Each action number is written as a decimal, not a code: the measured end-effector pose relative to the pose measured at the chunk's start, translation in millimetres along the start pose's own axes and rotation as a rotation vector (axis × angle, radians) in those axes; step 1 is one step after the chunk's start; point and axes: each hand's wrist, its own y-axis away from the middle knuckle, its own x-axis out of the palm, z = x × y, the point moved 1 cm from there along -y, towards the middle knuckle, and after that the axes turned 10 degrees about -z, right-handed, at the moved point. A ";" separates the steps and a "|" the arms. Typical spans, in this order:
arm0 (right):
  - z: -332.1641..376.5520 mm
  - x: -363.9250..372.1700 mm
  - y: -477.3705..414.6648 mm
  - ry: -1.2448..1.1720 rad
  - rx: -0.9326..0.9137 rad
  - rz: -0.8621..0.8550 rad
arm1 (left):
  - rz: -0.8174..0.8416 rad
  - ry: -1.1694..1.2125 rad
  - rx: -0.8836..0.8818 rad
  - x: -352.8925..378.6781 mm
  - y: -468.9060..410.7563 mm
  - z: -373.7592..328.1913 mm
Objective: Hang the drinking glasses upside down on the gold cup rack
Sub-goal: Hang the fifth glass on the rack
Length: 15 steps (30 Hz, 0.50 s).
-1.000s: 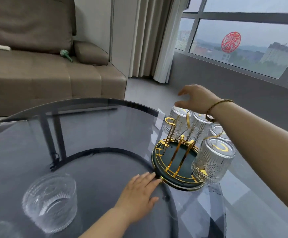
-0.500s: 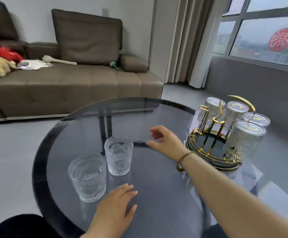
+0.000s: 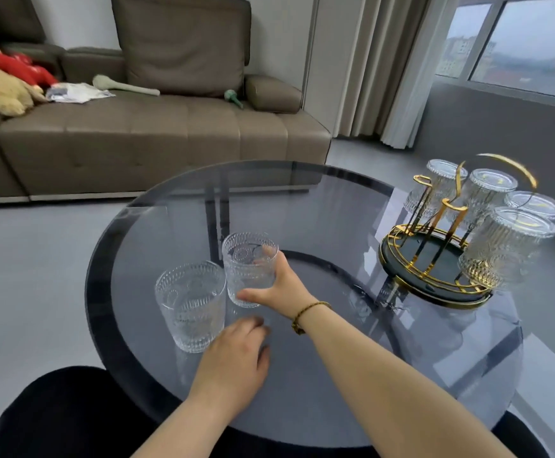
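Two clear embossed glasses stand upright on the round glass table. My right hand wraps around the farther glass, thumb in front and fingers behind it. The nearer glass stands just left of it, untouched. My left hand rests palm down on the table beside the nearer glass, holding nothing. At the table's right edge stands the gold cup rack on its dark round base, with several ribbed glasses hung upside down on its prongs. Two prongs on its left side are bare.
A brown sofa with toys and papers runs along the back wall. Curtains and a window are at the right. The table's near edge is close to my dark-clothed lap.
My right hand left the rack, crossed the table leftward and closed around the farther glass. My left hand slid from the rack's base toward the nearer glass. The view swung left.
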 end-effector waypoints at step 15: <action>4.0 -19.5 6.3 -0.024 -0.013 -0.132 | -0.067 0.035 -0.024 -1.6 5.2 2.6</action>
